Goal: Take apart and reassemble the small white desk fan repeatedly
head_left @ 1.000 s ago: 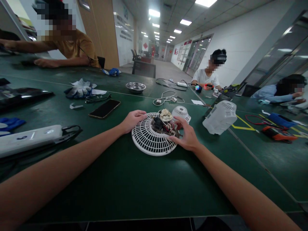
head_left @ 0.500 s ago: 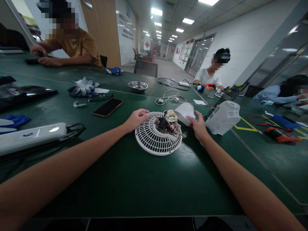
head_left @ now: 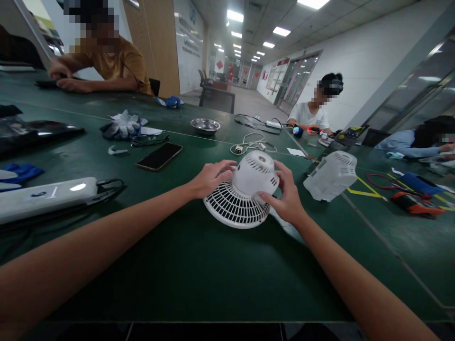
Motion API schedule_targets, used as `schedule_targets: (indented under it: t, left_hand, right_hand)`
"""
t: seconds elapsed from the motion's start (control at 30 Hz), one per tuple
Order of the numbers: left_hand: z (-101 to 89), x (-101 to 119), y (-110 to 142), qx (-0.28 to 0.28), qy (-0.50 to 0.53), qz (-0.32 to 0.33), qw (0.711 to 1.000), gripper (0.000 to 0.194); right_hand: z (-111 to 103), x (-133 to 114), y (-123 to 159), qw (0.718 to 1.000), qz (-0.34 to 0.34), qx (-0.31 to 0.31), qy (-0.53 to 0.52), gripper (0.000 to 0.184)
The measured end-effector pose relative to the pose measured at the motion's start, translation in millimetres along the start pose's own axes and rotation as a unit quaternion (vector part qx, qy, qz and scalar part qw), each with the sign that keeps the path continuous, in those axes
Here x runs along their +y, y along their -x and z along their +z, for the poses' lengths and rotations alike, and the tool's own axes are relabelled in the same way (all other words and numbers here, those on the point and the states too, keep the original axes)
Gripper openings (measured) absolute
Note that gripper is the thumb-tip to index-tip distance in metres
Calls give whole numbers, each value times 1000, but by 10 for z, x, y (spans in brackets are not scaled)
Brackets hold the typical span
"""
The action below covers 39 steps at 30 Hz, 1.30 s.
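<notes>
A round white fan grille (head_left: pixel 234 212) lies on the green table in front of me. Over its middle sits a white vented motor cover (head_left: pixel 254 171), which hides the motor and wires. My right hand (head_left: pixel 286 194) grips this cover from the right, thumb at the front and fingers behind. On the other side, my left hand (head_left: pixel 212 179) rests over the grille's left edge, fingers stretched toward the cover; whether they touch it I cannot tell. To the right stands a separate white plastic housing (head_left: pixel 330 176) with slots in its top.
A phone (head_left: pixel 159 157), work gloves (head_left: pixel 124 126) and a white power strip (head_left: pixel 50 199) lie on the left. Beyond the fan are a metal bowl (head_left: pixel 205 126) and a white cable (head_left: pixel 249 142). An orange multimeter (head_left: pixel 417 203) lies right. Several people sit around the table.
My right hand has brought the motor cover leftward from beside the grille onto its middle, covering the exposed motor. My left hand has shifted slightly right, its fingers now nearer the cover.
</notes>
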<state>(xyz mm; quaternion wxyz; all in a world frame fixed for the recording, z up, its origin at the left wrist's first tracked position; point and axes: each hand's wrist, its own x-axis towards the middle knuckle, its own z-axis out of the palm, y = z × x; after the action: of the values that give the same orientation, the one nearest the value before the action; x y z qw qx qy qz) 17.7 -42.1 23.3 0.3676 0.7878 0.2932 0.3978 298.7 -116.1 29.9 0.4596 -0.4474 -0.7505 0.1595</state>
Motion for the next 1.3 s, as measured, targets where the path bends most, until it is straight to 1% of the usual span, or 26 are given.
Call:
schedule_targets:
  t: [0.1,0.2,0.3,0.37,0.43,0.53,0.63,0.73,0.83,0.97,1.03,1.17,1.23,1.3]
  left_hand:
    - [4,28,-4,-17,-40,27,999,54]
    - [2,39,1,-30,-71,43,996,68]
    - [-7,49,12,-38,-85,50,994,87]
    - [-17,57,15,-37,-77,52,995,94]
    - [-27,69,12,-38,-76,55,995,92]
    - [-31,114,-1,-53,-110,59,991,79]
    - [-19,195,-14,-82,-132,64,986,64]
    - [0,273,-20,-117,-129,69,982,57]
    - [10,312,-26,-128,-118,67,982,54]
    - [3,315,-42,-130,-103,62,984,51]
    - [0,314,-50,-130,-98,55,985,51]
    - [4,328,-51,-134,-129,47,981,56]
    - [8,339,-46,-137,-148,47,978,57]
    - [9,346,-42,-141,-144,47,978,55]
  right_hand:
    - [-3,2,-6,999,-7,-30,25,85]
    - [-9,72,-21,999,-13,-25,26,81]
    - [-31,155,-34,999,-2,-42,-5,81]
    - [-47,179,-41,998,12,-57,-25,82]
    - [-66,161,-44,998,11,-60,-14,83]
    - [-102,67,-40,998,-19,-57,27,82]
    - [-144,-39,-16,993,-63,-75,69,81]
    - [-172,-87,19,986,-92,-87,112,87]
    - [-179,-82,46,983,-98,-87,128,92]
    - [-174,-69,56,980,-110,-91,138,87]
    - [-173,-75,53,979,-105,-102,138,84]
    - [-182,-89,38,984,-76,-120,104,75]
    - [-192,-82,32,986,-72,-120,94,75]
    - [-200,-70,30,985,-77,-119,99,76]
